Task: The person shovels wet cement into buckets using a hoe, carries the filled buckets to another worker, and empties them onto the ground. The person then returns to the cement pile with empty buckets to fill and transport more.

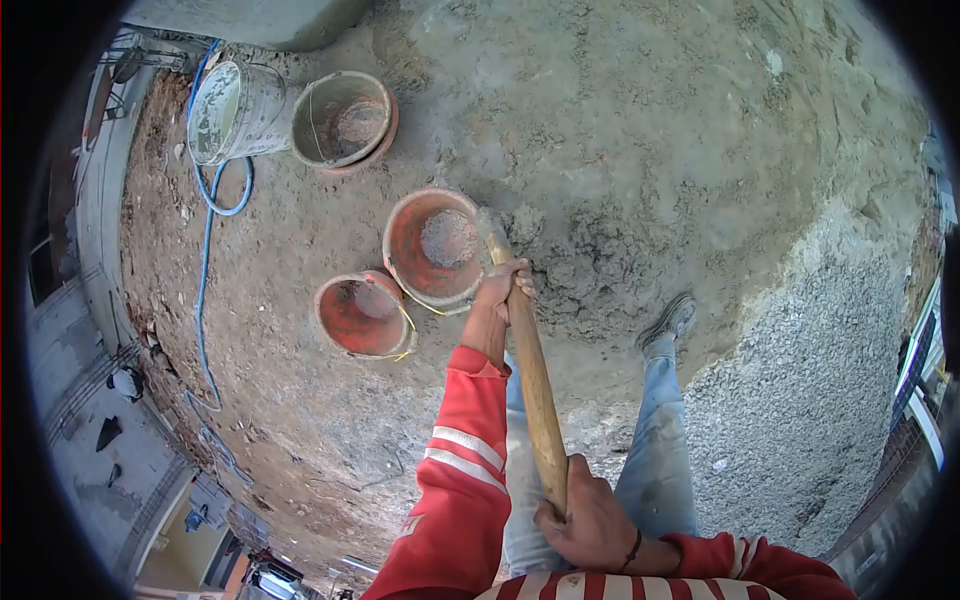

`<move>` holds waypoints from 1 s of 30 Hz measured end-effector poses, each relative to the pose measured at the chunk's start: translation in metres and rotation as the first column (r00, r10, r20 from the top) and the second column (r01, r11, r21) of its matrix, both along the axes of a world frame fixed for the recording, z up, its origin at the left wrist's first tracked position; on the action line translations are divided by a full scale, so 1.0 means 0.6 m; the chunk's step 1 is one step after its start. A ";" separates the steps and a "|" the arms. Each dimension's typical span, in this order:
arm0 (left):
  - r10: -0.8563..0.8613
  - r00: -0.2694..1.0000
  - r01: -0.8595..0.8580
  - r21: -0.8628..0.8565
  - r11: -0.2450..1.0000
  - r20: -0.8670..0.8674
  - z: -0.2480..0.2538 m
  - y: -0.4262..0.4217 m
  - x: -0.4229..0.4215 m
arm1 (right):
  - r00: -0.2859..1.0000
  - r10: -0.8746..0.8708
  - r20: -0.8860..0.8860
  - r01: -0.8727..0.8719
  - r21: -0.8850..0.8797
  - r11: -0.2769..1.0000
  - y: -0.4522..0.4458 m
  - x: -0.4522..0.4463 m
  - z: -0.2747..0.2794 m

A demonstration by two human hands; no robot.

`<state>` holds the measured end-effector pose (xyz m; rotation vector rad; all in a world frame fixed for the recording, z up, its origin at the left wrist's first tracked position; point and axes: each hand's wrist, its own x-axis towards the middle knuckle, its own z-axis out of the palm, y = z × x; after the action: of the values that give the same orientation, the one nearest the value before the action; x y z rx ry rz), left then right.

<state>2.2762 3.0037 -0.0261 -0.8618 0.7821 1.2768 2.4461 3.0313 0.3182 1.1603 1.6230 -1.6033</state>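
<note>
My left hand [503, 287] wraps round the upper part of a shovel's thick wooden handle [537, 380]. Near my body, my right hand [592, 518] grips the butt end of the same handle. The shovel's grey, mortar-caked head [490, 222] is at the right rim of an orange bucket [405, 245]; little of the blade shows. Grey material lies in the bottom of that bucket. A second orange bucket [362, 318] with a yellow cord handle stands beside it, close to my left forearm. Wet grey mix [590, 260] is heaped just right of the shovel head.
Nested buckets [343, 120] and a tipped white bucket [235, 112] lie at upper left, with a blue hose [205, 290] along the left side. A gravel pile [810, 390] spreads at right. My shoe [670, 318] stands by the mix.
</note>
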 end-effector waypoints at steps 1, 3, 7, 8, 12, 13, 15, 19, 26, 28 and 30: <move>0.060 0.996 -0.059 0.020 0.998 -0.065 0.035 -0.012 -0.023 | 0.999 0.029 0.017 -0.027 -0.092 0.995 -0.001 0.004 0.014; 0.110 0.966 -0.122 -0.039 0.992 -0.234 0.114 -0.034 -0.048 | 0.998 0.058 0.032 -0.050 -0.196 0.979 -0.021 0.039 0.009; 0.054 0.740 -0.240 -0.188 0.952 -0.670 0.151 -0.066 -0.011 | 0.976 0.204 -0.071 -0.201 0.048 0.978 -0.083 0.204 -0.200; 0.062 0.708 -0.254 -0.172 0.952 -0.703 0.113 -0.082 0.002 | 0.965 0.251 -0.071 -0.241 0.132 0.962 -0.092 0.234 -0.287; 0.056 0.661 -0.335 -0.227 0.915 -0.748 -0.007 -0.099 0.040 | 0.931 0.328 0.162 -0.358 0.226 0.906 -0.092 0.249 -0.587; 0.049 0.651 -0.329 -0.224 0.917 -0.757 -0.016 -0.098 0.044 | 0.936 0.320 0.148 -0.347 0.229 0.910 -0.097 0.246 -0.624; 0.109 0.635 -0.392 -0.198 0.898 -0.764 -0.021 -0.103 0.053 | 0.938 0.267 0.222 -0.329 0.323 0.887 -0.112 0.244 -0.661; 0.052 0.621 -0.289 -0.167 0.943 -0.782 0.056 -0.069 0.057 | 0.982 0.165 -0.089 -0.142 0.224 0.964 -0.115 0.263 -0.598; -0.072 0.525 0.046 -0.056 0.997 -0.848 0.125 0.185 0.060 | 0.948 -0.171 -0.267 0.232 0.218 0.948 -0.007 0.229 -0.441; -0.180 0.482 0.150 -0.122 0.981 -0.857 0.051 0.246 0.101 | 0.949 -0.204 -0.240 0.261 0.234 0.937 0.040 0.227 -0.465; -0.277 0.468 0.203 -0.203 0.958 -0.839 -0.062 0.277 0.173 | 0.952 -0.266 -0.152 0.303 0.332 0.894 0.072 0.246 -0.492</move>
<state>2.3801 3.1701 -0.0633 -0.0535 1.7091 1.3982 2.5936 3.0743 0.0227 1.5870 1.9365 -1.6095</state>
